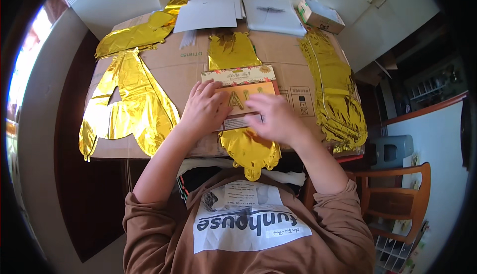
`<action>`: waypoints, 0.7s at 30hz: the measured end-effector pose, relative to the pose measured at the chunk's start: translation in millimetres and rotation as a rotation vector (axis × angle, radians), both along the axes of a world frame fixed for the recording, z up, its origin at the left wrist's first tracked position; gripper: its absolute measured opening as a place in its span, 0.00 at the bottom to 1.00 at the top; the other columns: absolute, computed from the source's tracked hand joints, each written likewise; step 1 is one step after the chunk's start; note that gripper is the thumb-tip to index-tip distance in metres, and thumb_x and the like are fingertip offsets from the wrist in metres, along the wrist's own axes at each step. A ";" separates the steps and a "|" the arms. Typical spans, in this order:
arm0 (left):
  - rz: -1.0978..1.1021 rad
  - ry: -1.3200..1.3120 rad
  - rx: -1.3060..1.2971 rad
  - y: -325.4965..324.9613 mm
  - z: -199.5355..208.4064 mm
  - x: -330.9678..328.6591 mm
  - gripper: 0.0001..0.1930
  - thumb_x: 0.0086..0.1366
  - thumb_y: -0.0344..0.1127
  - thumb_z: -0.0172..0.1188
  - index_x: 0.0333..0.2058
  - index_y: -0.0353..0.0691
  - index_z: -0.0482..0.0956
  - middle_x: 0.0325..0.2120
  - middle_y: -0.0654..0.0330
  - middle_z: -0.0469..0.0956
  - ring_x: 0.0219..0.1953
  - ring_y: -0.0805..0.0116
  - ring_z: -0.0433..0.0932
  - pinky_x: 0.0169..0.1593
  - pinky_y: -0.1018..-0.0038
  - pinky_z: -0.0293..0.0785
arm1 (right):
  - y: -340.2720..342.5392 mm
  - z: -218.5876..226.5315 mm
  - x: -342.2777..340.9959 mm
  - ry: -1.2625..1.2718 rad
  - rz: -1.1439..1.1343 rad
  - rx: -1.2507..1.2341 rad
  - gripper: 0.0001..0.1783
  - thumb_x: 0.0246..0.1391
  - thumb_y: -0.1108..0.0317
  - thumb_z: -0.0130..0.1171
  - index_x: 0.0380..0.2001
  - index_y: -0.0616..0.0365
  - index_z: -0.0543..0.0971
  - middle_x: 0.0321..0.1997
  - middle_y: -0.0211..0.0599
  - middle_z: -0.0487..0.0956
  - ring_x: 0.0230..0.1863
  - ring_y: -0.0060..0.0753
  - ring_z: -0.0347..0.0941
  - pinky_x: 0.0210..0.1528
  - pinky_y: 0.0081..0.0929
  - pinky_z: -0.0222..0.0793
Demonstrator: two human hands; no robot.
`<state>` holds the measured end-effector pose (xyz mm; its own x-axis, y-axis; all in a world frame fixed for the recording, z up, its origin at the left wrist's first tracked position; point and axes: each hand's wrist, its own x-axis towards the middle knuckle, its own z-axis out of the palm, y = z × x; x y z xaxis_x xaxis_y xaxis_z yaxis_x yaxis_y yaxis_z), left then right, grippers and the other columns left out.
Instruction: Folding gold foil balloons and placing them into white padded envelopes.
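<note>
A flat balloon package [242, 78] with a leaf-patterned header and an orange picture panel lies at the middle of the cardboard surface. It rests across a deflated gold foil balloon [251, 147], which shows above and below it. My left hand [204, 104] lies over the package's left part, fingers stretched out and holding nothing. My right hand [276, 116] is over its right part, fingers loosely bent and apart; whether the fingertips touch the package I cannot tell. Left of my hands is a flat gold A-shaped foil balloon [130, 110].
Cardboard [174, 70] covers the table. Another gold foil balloon [134, 36] lies far left, and a long creased one [335, 90] at the right. White papers [206, 16], a white flat packet [274, 18] and a small box [320, 15] line the back. A wooden chair [422, 197] stands right.
</note>
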<state>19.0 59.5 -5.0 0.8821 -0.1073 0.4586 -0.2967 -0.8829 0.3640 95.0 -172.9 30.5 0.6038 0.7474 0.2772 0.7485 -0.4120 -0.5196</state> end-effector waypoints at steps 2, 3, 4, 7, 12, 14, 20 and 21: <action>-0.023 0.025 -0.019 2.7 -9.6 -0.7 0.21 0.60 0.39 0.68 0.50 0.37 0.80 0.54 0.48 0.76 0.61 0.44 0.70 0.66 0.53 0.64 | -19.0 6.6 3.1 0.093 -0.219 0.158 0.09 0.58 0.65 0.64 0.36 0.60 0.83 0.33 0.47 0.82 0.33 0.46 0.81 0.35 0.37 0.76; -0.007 0.010 -0.007 2.2 -10.6 -1.7 0.22 0.59 0.39 0.69 0.50 0.37 0.79 0.55 0.47 0.75 0.61 0.44 0.70 0.66 0.53 0.65 | -37.6 9.0 2.1 0.199 -0.287 0.125 0.10 0.59 0.64 0.65 0.35 0.62 0.83 0.31 0.46 0.83 0.31 0.43 0.82 0.34 0.36 0.76; -0.001 0.005 -0.008 0.9 -12.6 -3.3 0.22 0.59 0.39 0.69 0.51 0.37 0.79 0.55 0.47 0.75 0.61 0.44 0.70 0.66 0.53 0.65 | -57.6 9.8 -1.8 0.305 -0.354 0.092 0.11 0.59 0.63 0.65 0.34 0.63 0.83 0.29 0.46 0.83 0.29 0.39 0.82 0.33 0.34 0.75; -0.006 -0.021 -0.004 -5.4 -16.7 -2.5 0.23 0.58 0.38 0.69 0.51 0.37 0.78 0.55 0.46 0.75 0.61 0.43 0.70 0.65 0.53 0.66 | -108.3 5.5 -47.2 0.503 -0.477 -0.081 0.14 0.61 0.61 0.65 0.34 0.65 0.82 0.26 0.42 0.83 0.26 0.29 0.80 0.31 0.31 0.74; -0.048 0.020 -0.019 -8.5 -12.9 -2.3 0.23 0.58 0.38 0.69 0.51 0.37 0.78 0.54 0.47 0.75 0.59 0.44 0.72 0.64 0.55 0.68 | -110.6 -39.0 -112.4 1.409 -0.597 0.349 0.22 0.64 0.53 0.64 0.45 0.65 0.83 0.39 0.40 0.85 0.37 0.31 0.83 0.43 0.29 0.80; -0.051 0.018 -0.013 -6.5 -13.9 -2.2 0.23 0.58 0.38 0.69 0.51 0.37 0.78 0.54 0.47 0.75 0.59 0.44 0.72 0.63 0.55 0.69 | -98.5 -66.4 -122.3 1.637 -0.497 0.655 0.22 0.63 0.55 0.65 0.50 0.62 0.81 0.47 0.40 0.84 0.43 0.32 0.83 0.49 0.29 0.79; -0.048 0.000 0.010 -6.5 -12.3 -1.7 0.24 0.57 0.37 0.69 0.51 0.37 0.78 0.53 0.48 0.76 0.57 0.45 0.73 0.61 0.56 0.70 | -59.4 -72.6 -126.0 1.622 -0.461 0.887 0.16 0.61 0.62 0.66 0.48 0.58 0.82 0.46 0.35 0.85 0.44 0.27 0.82 0.49 0.29 0.78; -0.048 0.006 0.006 -7.8 -11.8 -2.5 0.23 0.57 0.37 0.69 0.51 0.37 0.78 0.52 0.48 0.76 0.57 0.45 0.73 0.61 0.56 0.71 | -60.5 -75.8 -127.1 1.580 -0.475 0.865 0.15 0.61 0.62 0.67 0.48 0.58 0.82 0.45 0.33 0.85 0.44 0.26 0.81 0.49 0.29 0.77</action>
